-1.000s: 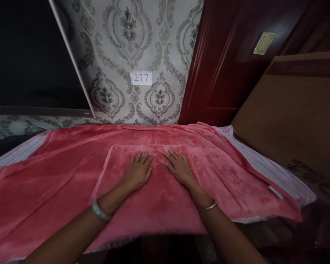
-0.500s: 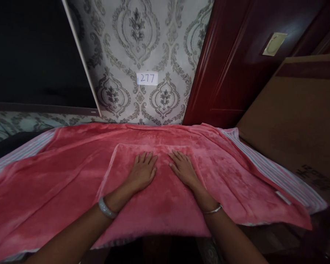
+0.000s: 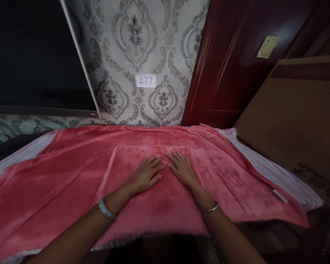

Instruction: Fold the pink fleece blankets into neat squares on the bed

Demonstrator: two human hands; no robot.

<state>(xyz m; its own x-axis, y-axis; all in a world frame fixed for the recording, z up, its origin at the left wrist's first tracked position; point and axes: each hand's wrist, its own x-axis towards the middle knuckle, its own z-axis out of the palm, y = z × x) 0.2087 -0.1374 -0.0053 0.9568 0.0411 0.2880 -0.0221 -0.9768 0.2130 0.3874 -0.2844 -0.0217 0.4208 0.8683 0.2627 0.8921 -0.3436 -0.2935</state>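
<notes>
Left hand (image 3: 147, 175) lay palm down, fingers slightly spread, on the pink blanket (image 3: 151, 209); it gripped nothing. Right hand (image 3: 183, 169) rested likewise, fingers parted, also without grip. Relative to the number label (image 3: 145, 80): blanket below; dark screen (image 3: 38, 55) to its left; cardboard box (image 3: 297, 121) to its right, lower.

Thick pale grey bangle (image 3: 106, 209) on left wrist (image 3: 118, 200), thin silvery bracelet (image 3: 211, 209) on right wrist (image 3: 203, 198)
</notes>
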